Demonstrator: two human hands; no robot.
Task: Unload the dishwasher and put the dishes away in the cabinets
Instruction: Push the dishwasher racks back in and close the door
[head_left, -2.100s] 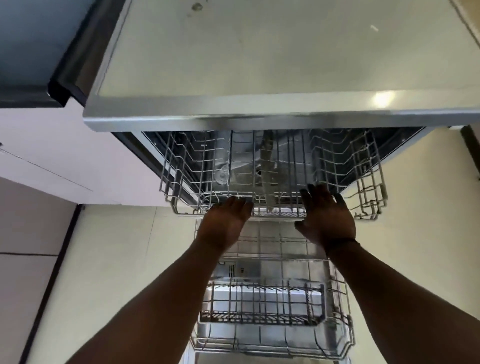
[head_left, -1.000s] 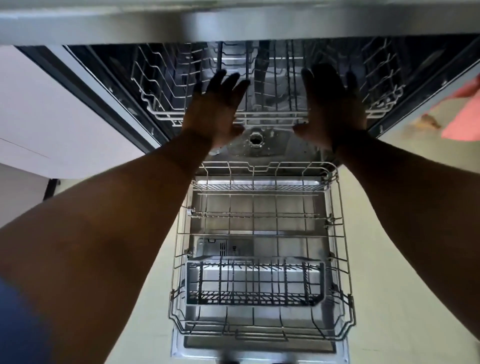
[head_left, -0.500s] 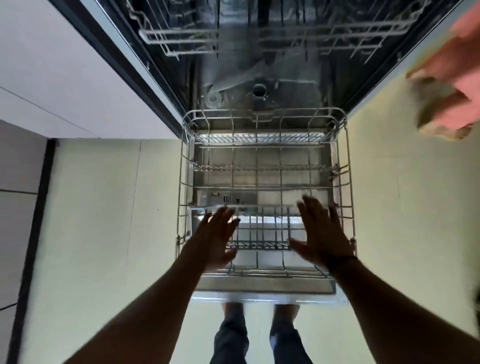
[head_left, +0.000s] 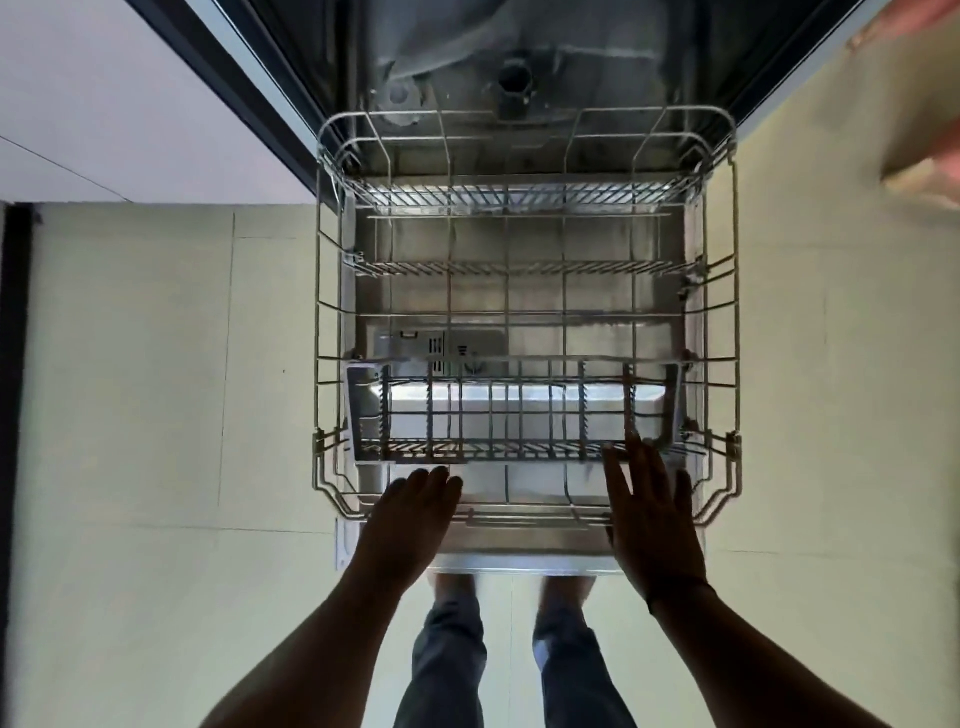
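Dishwasher's lower grey wire rack (head_left: 524, 291) sits pulled out over the open door, holding no dishes. Both hands have dropped from the upper rack: left hand (head_left: 410, 512) and right hand (head_left: 649, 512), fingers straight and apart, now at its near rim, likely to slide it in.

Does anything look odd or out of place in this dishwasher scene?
Nothing looks broken or spilled. The pulled-out lower rack and its cutlery basket hold no dishes, though unloading is the job. Both hands, left hand and right hand, are at its front edge.
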